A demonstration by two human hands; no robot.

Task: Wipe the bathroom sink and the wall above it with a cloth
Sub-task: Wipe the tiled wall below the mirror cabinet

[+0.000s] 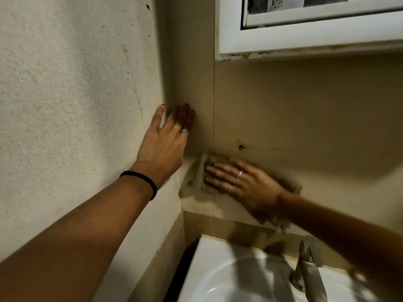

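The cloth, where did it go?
In the head view, the tan cloth lies flat under the right hand, pressed on the beige wall above the white sink.

Cloth (197,178): brownish-grey, frayed at the edges, blurry. Pressed flat against the tan wall (305,118) near the corner, under the right hand (244,184), with bits sticking out past the fingertips and behind the wrist.

Wall: flat and tan, with a thin line running down it and a small dark hole just above the cloth.

Sink (220,277): white, round bowl, smooth and shiny. Sits low down, right below the cloth, against the wall.
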